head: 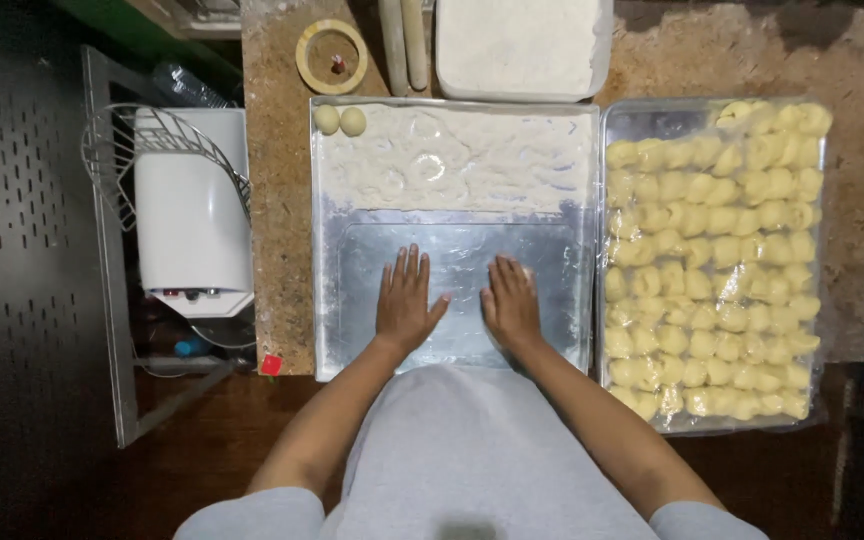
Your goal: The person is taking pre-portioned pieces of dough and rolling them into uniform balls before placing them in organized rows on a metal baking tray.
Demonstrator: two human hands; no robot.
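Speckled brown stone makes up the table [277,210] I look down on, with a darker wooden edge nearest my body. My left hand [407,300] lies flat, palm down, fingers spread and gripping nothing, on the bare metal floor of the middle baking tray [324,300]. My right hand [512,303] rests just beside it on the same tray, palm down with the fingers a little curled; I cannot tell whether anything sits under that palm. The two hands are near each other but apart.

Beyond my fingertips, the far half of this tray is covered with a layer of flour [462,160], dented with round marks. Two small dough balls [339,121] sit touching each other in the far left corner of the tray, at the flour's edge.

Just right of that tray lies a second tray [642,120], packed with rows of yellow dough pieces [722,270] under clear plastic film. Past the middle tray stands a white tub of flour [522,45], with wooden rolling pins [404,45] just left of it and a round ring-shaped cutter [331,56] further left. Off the table's left edge stands a white mixer with a wire guard [187,200].
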